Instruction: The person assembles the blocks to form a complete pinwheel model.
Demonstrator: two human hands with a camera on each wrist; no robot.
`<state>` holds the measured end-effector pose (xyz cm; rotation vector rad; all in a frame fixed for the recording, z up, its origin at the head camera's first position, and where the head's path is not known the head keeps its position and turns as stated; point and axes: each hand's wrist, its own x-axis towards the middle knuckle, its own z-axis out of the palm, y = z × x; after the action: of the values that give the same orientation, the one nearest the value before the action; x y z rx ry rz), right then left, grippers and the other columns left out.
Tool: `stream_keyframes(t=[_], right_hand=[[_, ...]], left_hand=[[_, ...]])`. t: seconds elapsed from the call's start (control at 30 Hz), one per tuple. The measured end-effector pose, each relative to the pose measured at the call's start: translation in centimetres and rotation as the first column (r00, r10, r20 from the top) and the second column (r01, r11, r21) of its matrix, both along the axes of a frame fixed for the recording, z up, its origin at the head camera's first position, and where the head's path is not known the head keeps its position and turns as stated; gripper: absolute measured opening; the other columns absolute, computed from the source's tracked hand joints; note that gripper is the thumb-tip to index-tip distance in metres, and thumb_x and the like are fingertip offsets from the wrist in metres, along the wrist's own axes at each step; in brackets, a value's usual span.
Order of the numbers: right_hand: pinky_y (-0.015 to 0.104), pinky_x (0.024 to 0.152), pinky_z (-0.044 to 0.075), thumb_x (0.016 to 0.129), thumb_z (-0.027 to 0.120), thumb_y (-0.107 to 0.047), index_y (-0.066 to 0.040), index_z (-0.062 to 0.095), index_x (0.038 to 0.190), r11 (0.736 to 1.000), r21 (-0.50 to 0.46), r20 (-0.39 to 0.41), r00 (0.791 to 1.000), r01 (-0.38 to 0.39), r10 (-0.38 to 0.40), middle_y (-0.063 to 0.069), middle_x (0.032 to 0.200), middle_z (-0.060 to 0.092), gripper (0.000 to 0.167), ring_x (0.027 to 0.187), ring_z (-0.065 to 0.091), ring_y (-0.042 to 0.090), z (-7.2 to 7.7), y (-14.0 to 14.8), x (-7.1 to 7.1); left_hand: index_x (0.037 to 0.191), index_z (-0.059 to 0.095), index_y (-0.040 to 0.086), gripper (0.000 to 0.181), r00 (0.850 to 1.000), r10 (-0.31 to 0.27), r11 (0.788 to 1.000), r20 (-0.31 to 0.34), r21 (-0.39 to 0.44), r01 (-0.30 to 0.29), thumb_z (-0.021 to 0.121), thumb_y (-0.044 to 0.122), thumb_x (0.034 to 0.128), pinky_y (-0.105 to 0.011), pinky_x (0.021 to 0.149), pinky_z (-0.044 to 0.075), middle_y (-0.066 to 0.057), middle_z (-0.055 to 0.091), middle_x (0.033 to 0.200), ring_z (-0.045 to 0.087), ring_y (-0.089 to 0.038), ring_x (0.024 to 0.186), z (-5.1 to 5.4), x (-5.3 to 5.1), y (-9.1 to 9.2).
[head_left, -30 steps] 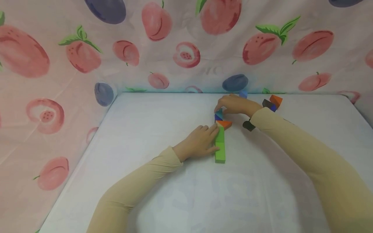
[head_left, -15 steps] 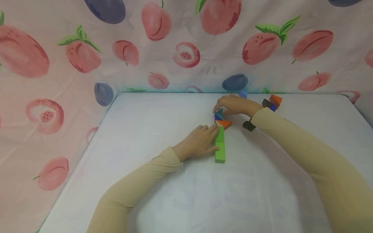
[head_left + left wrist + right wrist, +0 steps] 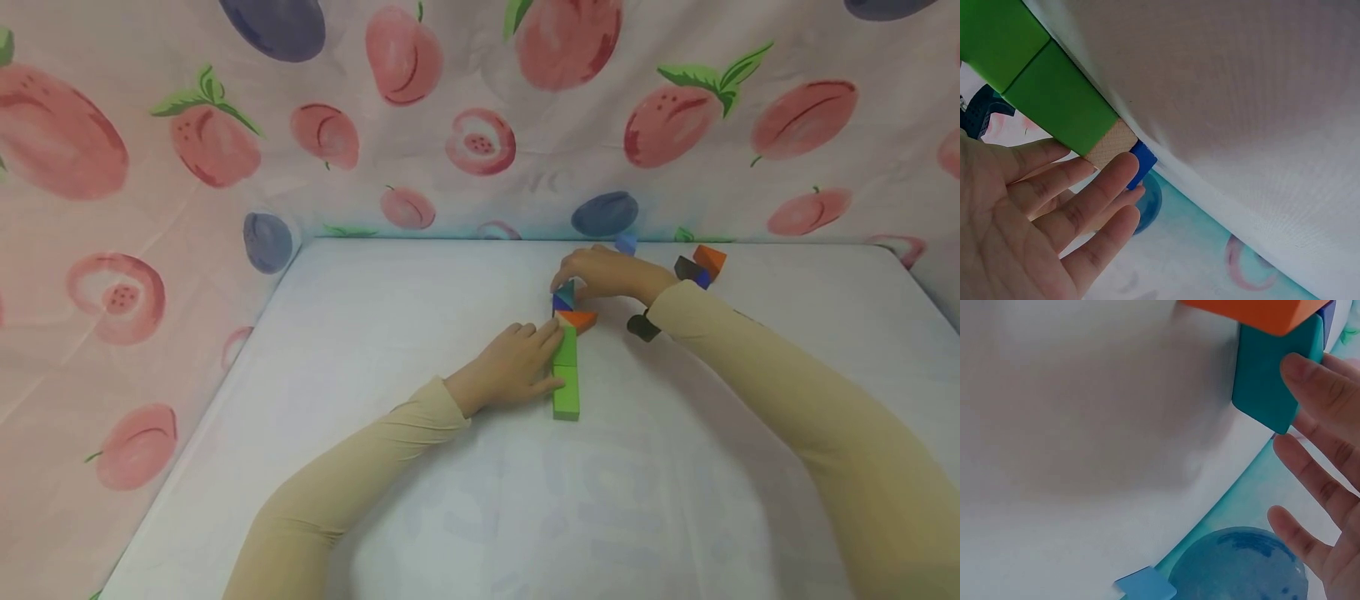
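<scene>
In the head view two green blocks (image 3: 566,393) lie end to end, followed by an orange triangular block (image 3: 581,320) with a bare wood face, a dark blue block (image 3: 560,305) and a teal triangular block (image 3: 567,292). My left hand (image 3: 512,367) lies along the row's left side; its fairly straight fingers touch the green and wood surfaces. My right hand (image 3: 606,271) pinches the teal block at the far end. In the right wrist view the thumb (image 3: 1310,378) presses the teal face, with the other fingers behind and below it, partly hidden.
A light blue block (image 3: 626,242) stands by the back edge of the white table (image 3: 360,333). Farther right are an orange block (image 3: 711,260), a dark block (image 3: 686,267) and a blue piece (image 3: 703,278). Fruit-printed cloth (image 3: 555,142) rises behind. A dark object (image 3: 642,327) shows beneath the right cuff.
</scene>
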<state>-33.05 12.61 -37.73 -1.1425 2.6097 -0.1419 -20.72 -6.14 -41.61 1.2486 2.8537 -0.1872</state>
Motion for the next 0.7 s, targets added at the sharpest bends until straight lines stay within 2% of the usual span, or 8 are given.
stream_keyframes(t=[0.2,0.4,0.6,0.7], right_hand=[[0.053,0.101,0.037,0.08,0.072,-0.008,-0.014,0.069,0.115,1.0,-0.02,-0.006,1.0,-0.017,0.017,0.004,0.112,0.068,0.035,0.113,0.057,0.027,0.0,0.1,0.1],[0.053,0.1,0.038,0.08,0.072,-0.007,-0.014,0.069,0.114,1.0,-0.005,-0.012,1.0,-0.021,0.021,0.005,0.112,0.068,0.035,0.112,0.057,0.027,0.0,0.2,-0.1],[0.052,0.102,0.039,0.081,0.071,-0.006,-0.012,0.068,0.114,1.0,0.012,-0.016,0.999,0.029,-0.029,0.008,0.117,0.067,0.034,0.117,0.055,0.03,-0.1,0.9,-0.6],[0.055,0.101,0.038,0.08,0.072,-0.009,-0.01,0.068,0.112,0.998,0.03,-0.045,0.997,0.06,-0.059,0.008,0.112,0.068,0.032,0.113,0.057,0.029,-0.2,1.2,-0.9]], left_hand=[[0.147,0.028,0.004,0.077,1.0,-0.002,1.0,-0.022,-0.022,0.001,0.036,0.059,0.0937,-0.036,0.103,0.04,-0.011,0.032,0.151,0.051,-0.023,0.121,0.0,0.0,0.0],[0.147,0.027,0.004,0.076,1.0,0.002,1.0,-0.017,-0.022,-0.002,0.036,0.059,0.0939,-0.036,0.104,0.04,-0.011,0.032,0.151,0.05,-0.023,0.121,0.0,0.1,0.1],[0.147,0.028,0.004,0.077,1.0,-0.007,1.0,-0.026,-0.023,0.007,0.036,0.059,0.0937,-0.035,0.103,0.04,-0.011,0.033,0.15,0.051,-0.023,0.119,0.1,0.1,0.0],[0.147,0.027,0.004,0.077,1.0,-0.01,1.0,-0.029,-0.026,0.01,0.036,0.059,0.0938,-0.035,0.103,0.04,-0.011,0.033,0.15,0.051,-0.022,0.118,0.2,0.1,0.0]])
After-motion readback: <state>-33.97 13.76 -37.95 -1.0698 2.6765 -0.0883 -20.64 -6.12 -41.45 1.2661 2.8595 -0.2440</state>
